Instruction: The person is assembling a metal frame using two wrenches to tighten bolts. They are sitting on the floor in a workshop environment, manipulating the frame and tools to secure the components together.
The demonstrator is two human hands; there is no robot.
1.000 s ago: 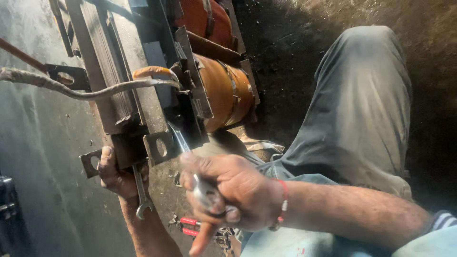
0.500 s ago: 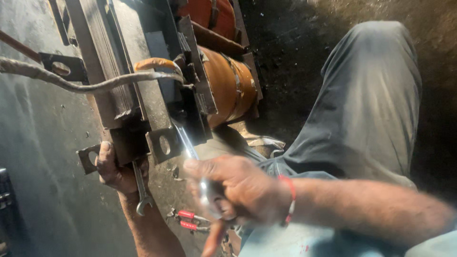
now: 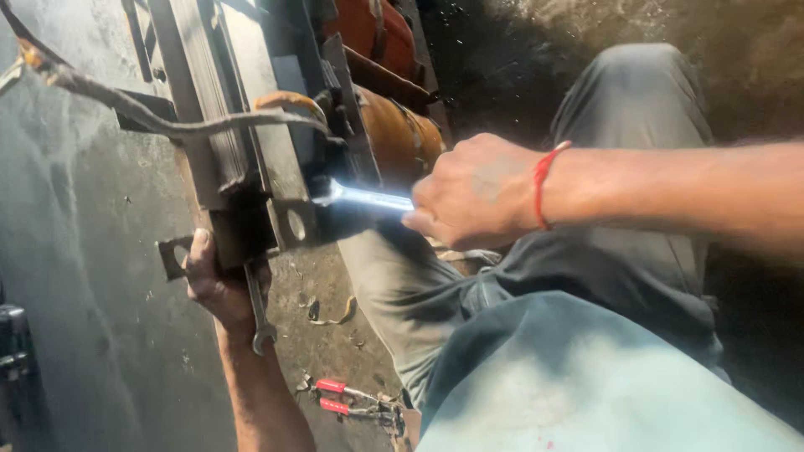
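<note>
Two spanners are in your hands at this moment. Your right hand [image 3: 473, 201], in the middle of the frame, has its fingers curled closed around the handle of a bright shiny spanner [image 3: 364, 197]; its shaft lies almost level and points toward the left, and its head meets the dark metal frame [image 3: 251, 151] just above a bracket with a round hole [image 3: 295, 224]. A red thread [image 3: 543, 180] is tied around this wrist. Your left hand [image 3: 219, 280], at the lower left of the middle, grips the bottom end of the same frame from below, with the thumb on the left side, and its fingers also press a second, duller spanner [image 3: 258, 310] against the metal; this one hangs down, with its ring end below the hand. Behind the frame, at the top middle, you see an orange-brown wound coil [image 3: 402, 138], and a worn grey cable [image 3: 126, 109] crosses from the upper left to the frame. On the dirty floor [image 3: 75, 293] at the bottom middle lie pliers with red handles [image 3: 343, 398]. Your grey trouser leg [image 3: 636, 100] fills the upper right of the frame, and a light blue shirt [image 3: 586, 385] the lower right.
</note>
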